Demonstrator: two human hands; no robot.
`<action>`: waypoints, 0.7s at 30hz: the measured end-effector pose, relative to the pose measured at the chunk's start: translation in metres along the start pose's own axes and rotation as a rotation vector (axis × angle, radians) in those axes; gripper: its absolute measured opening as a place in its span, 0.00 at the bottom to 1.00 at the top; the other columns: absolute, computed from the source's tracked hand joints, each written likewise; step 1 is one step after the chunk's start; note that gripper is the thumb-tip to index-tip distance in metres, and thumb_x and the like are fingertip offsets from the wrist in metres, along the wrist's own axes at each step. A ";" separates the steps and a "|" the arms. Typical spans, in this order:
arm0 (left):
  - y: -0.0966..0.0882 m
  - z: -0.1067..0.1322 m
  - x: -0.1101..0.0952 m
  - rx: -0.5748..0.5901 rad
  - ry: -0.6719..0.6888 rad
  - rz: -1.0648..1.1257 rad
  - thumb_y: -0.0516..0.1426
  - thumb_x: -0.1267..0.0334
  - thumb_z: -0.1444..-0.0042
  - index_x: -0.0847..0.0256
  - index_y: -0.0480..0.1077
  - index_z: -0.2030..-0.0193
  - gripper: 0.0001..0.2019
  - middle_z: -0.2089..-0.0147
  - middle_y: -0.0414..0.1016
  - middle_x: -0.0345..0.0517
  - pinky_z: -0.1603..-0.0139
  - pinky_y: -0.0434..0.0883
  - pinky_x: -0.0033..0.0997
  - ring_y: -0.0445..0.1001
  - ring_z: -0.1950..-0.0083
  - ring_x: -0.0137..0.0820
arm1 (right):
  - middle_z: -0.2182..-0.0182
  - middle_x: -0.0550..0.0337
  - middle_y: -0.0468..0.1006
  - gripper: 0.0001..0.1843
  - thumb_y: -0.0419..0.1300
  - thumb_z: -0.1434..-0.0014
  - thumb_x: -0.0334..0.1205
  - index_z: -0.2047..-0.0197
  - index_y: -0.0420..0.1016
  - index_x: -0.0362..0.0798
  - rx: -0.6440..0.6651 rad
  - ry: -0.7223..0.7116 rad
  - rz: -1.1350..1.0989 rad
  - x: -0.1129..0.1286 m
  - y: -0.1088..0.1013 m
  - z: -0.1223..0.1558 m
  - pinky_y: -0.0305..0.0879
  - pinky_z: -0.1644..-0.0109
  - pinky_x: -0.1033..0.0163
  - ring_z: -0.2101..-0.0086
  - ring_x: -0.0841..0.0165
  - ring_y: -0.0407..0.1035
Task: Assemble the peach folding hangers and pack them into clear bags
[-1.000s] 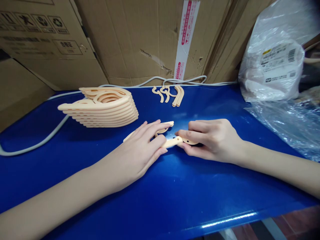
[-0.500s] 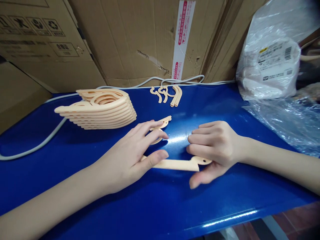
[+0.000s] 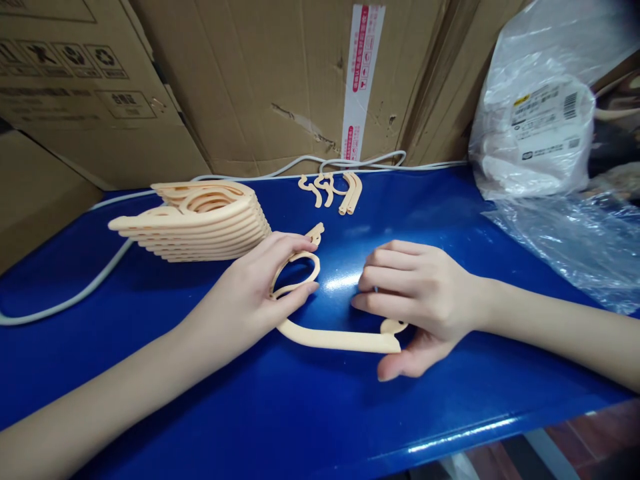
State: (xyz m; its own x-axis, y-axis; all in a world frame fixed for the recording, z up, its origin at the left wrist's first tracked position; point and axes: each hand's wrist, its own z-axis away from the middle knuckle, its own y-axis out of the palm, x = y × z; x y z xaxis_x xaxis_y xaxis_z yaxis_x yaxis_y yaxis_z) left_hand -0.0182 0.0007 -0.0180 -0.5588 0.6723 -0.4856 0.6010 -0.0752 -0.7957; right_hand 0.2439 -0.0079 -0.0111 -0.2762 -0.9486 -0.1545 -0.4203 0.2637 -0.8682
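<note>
Compared with a second ago, the long curved arm of the cream folding hanger [image 3: 340,341] has been swung out toward the near side, and more of the loop has been uncovered at the left hand [image 3: 260,277]. The loop is held there between thumb and fingers, while the arm is stretched across to the right hand [image 3: 425,287]. Over there the fingers are curled and the thumb is touched by the arm's tip, but whether it's being pinched properly can't be told. The small holed end piece is mostly hidden under those fingers, and part of the loop is covered by the left hand. Farther back, a stack of matching hangers [image 3: 200,230] is partly blocked by the left hand, and the loose small hooks [image 3: 320,190] are kinda hard to make out.
</note>
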 end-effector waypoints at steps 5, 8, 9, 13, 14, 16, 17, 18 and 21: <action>-0.001 0.001 -0.001 0.002 -0.028 0.000 0.58 0.57 0.33 0.58 0.68 0.42 0.15 0.40 0.76 0.49 0.38 0.74 0.39 0.76 0.39 0.40 | 0.63 0.51 0.78 0.30 0.48 0.28 0.62 0.62 0.77 0.44 -0.029 0.023 -0.023 -0.004 -0.003 0.002 0.62 0.59 0.56 0.64 0.64 0.69; -0.002 0.002 -0.001 -0.001 -0.032 -0.008 0.57 0.56 0.32 0.57 0.68 0.43 0.15 0.40 0.75 0.48 0.39 0.74 0.39 0.75 0.38 0.40 | 0.57 0.48 0.78 0.30 0.49 0.28 0.61 0.60 0.77 0.44 -0.063 0.050 -0.001 -0.005 -0.004 0.003 0.63 0.60 0.57 0.63 0.64 0.70; -0.002 0.002 -0.001 -0.003 -0.029 -0.012 0.57 0.56 0.32 0.57 0.68 0.43 0.15 0.40 0.75 0.48 0.39 0.74 0.39 0.75 0.38 0.40 | 0.57 0.48 0.77 0.29 0.49 0.28 0.62 0.60 0.77 0.44 -0.066 0.058 0.009 -0.005 -0.004 0.003 0.63 0.60 0.57 0.62 0.64 0.71; -0.002 0.003 -0.002 -0.001 -0.022 -0.022 0.56 0.55 0.31 0.57 0.67 0.43 0.14 0.39 0.74 0.48 0.38 0.73 0.38 0.74 0.36 0.40 | 0.56 0.48 0.79 0.29 0.48 0.28 0.62 0.58 0.77 0.46 -0.073 0.078 0.045 -0.005 -0.004 0.004 0.65 0.61 0.57 0.61 0.64 0.72; -0.002 0.003 -0.002 0.000 -0.024 -0.022 0.56 0.55 0.31 0.57 0.67 0.42 0.14 0.38 0.74 0.48 0.38 0.73 0.38 0.74 0.36 0.40 | 0.55 0.47 0.80 0.29 0.49 0.28 0.62 0.57 0.77 0.45 -0.076 0.081 0.044 -0.005 -0.004 0.005 0.66 0.61 0.57 0.61 0.64 0.73; -0.001 0.002 -0.003 0.001 -0.030 -0.023 0.55 0.55 0.30 0.57 0.67 0.42 0.14 0.39 0.74 0.47 0.38 0.73 0.37 0.74 0.36 0.39 | 0.52 0.45 0.80 0.26 0.52 0.29 0.59 0.55 0.77 0.44 -0.090 0.098 -0.016 -0.003 -0.004 0.004 0.69 0.59 0.57 0.59 0.63 0.75; -0.001 0.002 -0.003 0.003 -0.033 -0.024 0.55 0.56 0.30 0.57 0.67 0.42 0.14 0.39 0.74 0.47 0.38 0.73 0.36 0.74 0.36 0.39 | 0.50 0.44 0.80 0.24 0.54 0.29 0.57 0.53 0.77 0.43 -0.094 0.120 -0.090 -0.002 -0.004 0.004 0.71 0.57 0.57 0.58 0.63 0.76; -0.001 0.002 -0.003 0.003 -0.035 -0.024 0.55 0.56 0.30 0.57 0.67 0.42 0.14 0.39 0.75 0.47 0.38 0.73 0.36 0.74 0.37 0.38 | 0.48 0.43 0.79 0.22 0.56 0.30 0.54 0.52 0.77 0.43 -0.094 0.151 -0.192 0.000 -0.004 0.003 0.72 0.55 0.58 0.55 0.63 0.77; -0.002 0.002 -0.005 -0.004 -0.043 -0.024 0.54 0.56 0.30 0.57 0.67 0.42 0.14 0.41 0.76 0.46 0.40 0.74 0.33 0.76 0.39 0.36 | 0.45 0.41 0.78 0.15 0.59 0.31 0.44 0.49 0.76 0.42 -0.061 0.245 -0.520 0.006 -0.005 -0.001 0.74 0.48 0.59 0.49 0.63 0.76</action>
State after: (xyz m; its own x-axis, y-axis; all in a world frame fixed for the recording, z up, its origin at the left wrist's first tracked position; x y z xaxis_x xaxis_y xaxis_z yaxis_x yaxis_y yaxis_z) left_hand -0.0179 -0.0037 -0.0147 -0.5969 0.6416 -0.4818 0.5894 -0.0568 -0.8058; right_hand 0.2435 -0.0150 -0.0074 -0.2090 -0.8901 0.4051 -0.6017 -0.2096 -0.7708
